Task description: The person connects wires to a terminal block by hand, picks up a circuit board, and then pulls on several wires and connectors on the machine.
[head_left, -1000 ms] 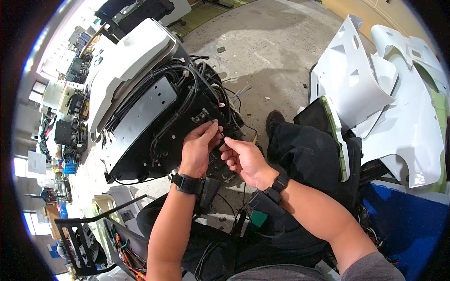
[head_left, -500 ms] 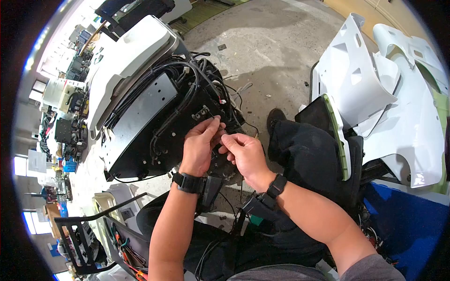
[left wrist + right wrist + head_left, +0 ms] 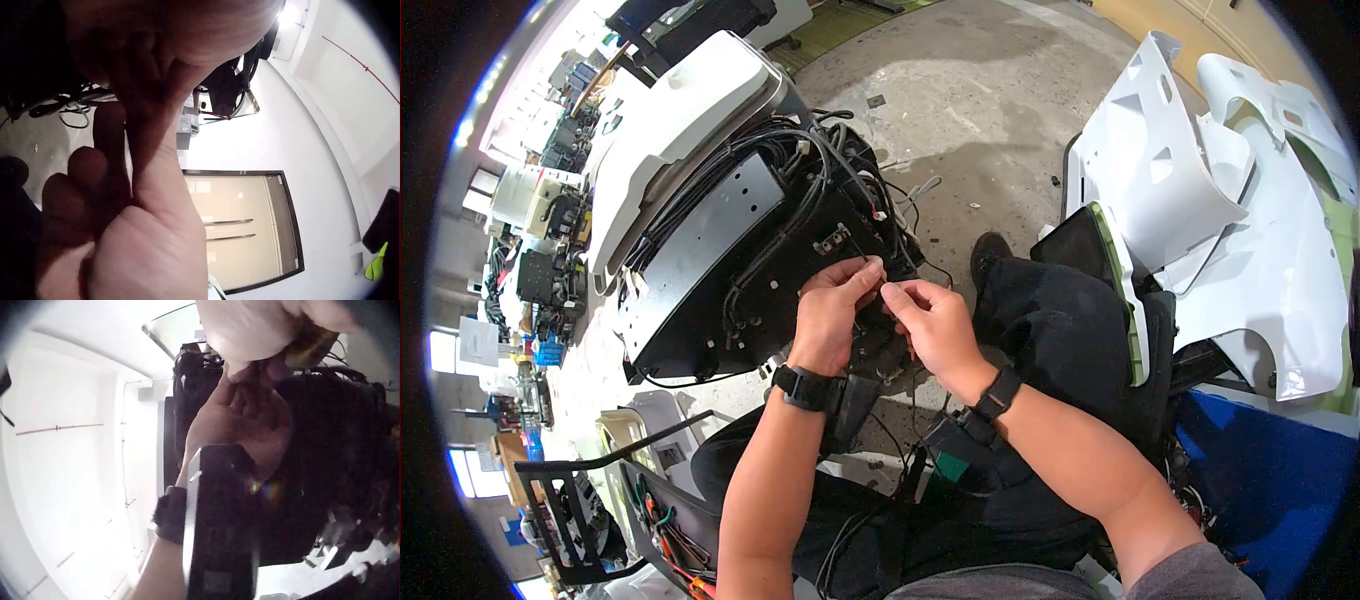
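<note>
My left hand (image 3: 830, 315) and right hand (image 3: 937, 325) meet over the lower right side of a black machine chassis (image 3: 690, 275). A thin black wire (image 3: 857, 248) runs down to the left fingertips, which pinch it between thumb and forefinger. Just beside them, the right thumb and forefinger are pressed together at the same spot; the wire's end there is hidden by the fingers. A small metal bracket (image 3: 832, 240) sits on the chassis above the left hand. In the right wrist view, the left hand (image 3: 240, 428) lies below the right palm (image 3: 250, 328), fingertips close together.
A thick black cable bundle (image 3: 815, 180) loops over the chassis, under a white cover (image 3: 675, 100). White shell panels (image 3: 1140, 170) stand at right, above a blue surface (image 3: 1260, 460). Pliers and other tools (image 3: 670, 545) lie in a dark tray at lower left. Loose cables hang below the hands.
Both hands have shifted slightly right. The right hand has turned over somewhat, and its thumb and forefinger have closed in beside the left fingertips.
</note>
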`<state>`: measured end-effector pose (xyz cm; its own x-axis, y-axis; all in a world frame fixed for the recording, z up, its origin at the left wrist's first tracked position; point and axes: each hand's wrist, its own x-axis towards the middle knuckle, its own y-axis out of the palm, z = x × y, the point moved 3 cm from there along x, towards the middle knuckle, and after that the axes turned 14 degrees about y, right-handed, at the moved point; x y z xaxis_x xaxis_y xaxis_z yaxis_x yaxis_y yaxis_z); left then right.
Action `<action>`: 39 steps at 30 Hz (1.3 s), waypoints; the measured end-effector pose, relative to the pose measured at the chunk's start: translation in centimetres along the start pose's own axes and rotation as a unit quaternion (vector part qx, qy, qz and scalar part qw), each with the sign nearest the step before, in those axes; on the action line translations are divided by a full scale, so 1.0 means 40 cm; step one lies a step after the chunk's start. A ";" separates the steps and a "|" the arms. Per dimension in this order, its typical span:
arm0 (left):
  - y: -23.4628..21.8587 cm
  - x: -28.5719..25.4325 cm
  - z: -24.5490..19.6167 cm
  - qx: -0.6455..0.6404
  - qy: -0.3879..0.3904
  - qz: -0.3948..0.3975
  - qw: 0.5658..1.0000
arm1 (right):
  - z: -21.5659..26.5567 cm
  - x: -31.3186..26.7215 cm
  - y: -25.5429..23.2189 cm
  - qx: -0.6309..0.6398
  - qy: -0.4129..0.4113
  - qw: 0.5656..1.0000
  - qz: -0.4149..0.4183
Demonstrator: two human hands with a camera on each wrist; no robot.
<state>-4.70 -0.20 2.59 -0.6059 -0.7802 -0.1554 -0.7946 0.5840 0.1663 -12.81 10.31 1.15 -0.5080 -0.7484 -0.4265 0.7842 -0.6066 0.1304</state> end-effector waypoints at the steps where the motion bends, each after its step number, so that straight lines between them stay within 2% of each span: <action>1: 0.005 -0.003 -0.006 0.011 0.002 -0.009 1.000 | -0.007 0.004 -0.002 0.028 0.003 1.000 -0.004; 2: 0.008 -0.003 -0.010 0.022 0.005 -0.019 1.000 | -0.014 0.009 -0.005 0.057 0.005 0.998 -0.008; 3: 0.008 -0.002 -0.009 0.023 0.005 -0.018 1.000 | -0.004 0.011 -0.009 0.036 -0.042 0.998 -0.024; 4: 0.007 -0.001 -0.005 0.020 0.006 -0.015 1.000 | 0.000 0.011 -0.010 0.037 -0.042 0.998 -0.024; 6: 0.008 0.001 0.000 0.019 0.007 -0.011 1.000 | 0.028 -0.003 -0.016 -0.018 -0.126 0.988 -0.083; 12: 0.003 -0.002 -0.005 0.009 0.006 -0.003 1.000 | 0.034 -0.015 -0.008 0.040 -0.146 0.988 -0.010; 14: 0.002 -0.004 -0.008 0.008 0.007 0.000 1.000 | 0.032 -0.011 -0.017 0.122 -0.047 0.991 -0.024; 16: 0.006 -0.007 -0.013 0.009 0.007 -0.004 1.000 | 0.024 -0.001 -0.023 0.099 -0.022 0.994 -0.031; 18: 0.009 -0.007 -0.013 0.008 0.007 -0.006 1.000 | 0.007 0.004 -0.012 0.138 0.106 0.982 0.068; 20: 0.007 -0.003 -0.009 -0.018 -0.003 0.003 1.000 | 0.004 -0.009 0.003 0.128 0.131 0.976 0.118; 23: 0.013 -0.007 -0.018 -0.020 0.002 0.004 1.000 | -0.004 -0.005 0.012 0.113 0.082 0.985 0.102; 25: 0.018 -0.010 -0.023 -0.019 0.005 0.012 1.000 | -0.001 0.008 0.001 0.028 0.002 0.998 0.049; 26: 0.021 -0.010 -0.025 -0.020 0.008 0.021 1.000 | -0.007 0.011 0.003 0.028 0.001 0.998 0.049; 28: 0.020 -0.014 -0.024 0.002 0.006 0.023 1.000 | 0.003 0.006 -0.001 -0.103 -0.106 0.988 -0.051; 32: 0.016 -0.013 -0.023 0.005 -0.009 0.013 1.000 | 0.017 -0.006 -0.005 -0.145 -0.148 0.975 -0.075; 34: 0.008 -0.006 -0.018 0.022 -0.008 0.010 1.000 | 0.015 -0.008 -0.003 -0.072 -0.126 0.989 -0.024; 38: 0.006 -0.002 -0.019 0.031 -0.010 0.010 0.999 | -0.018 0.008 -0.012 0.029 -0.099 0.994 -0.022; 39: 0.004 -0.003 -0.020 0.032 -0.011 0.010 0.999 | -0.009 0.002 -0.019 0.085 -0.026 0.995 -0.043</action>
<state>-4.72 -0.18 3.43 -0.6218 -0.7638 -0.1733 -0.7828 0.6129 0.1076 -13.34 10.80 0.68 -0.5925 -0.7017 -0.3958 0.6673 -0.7027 0.2469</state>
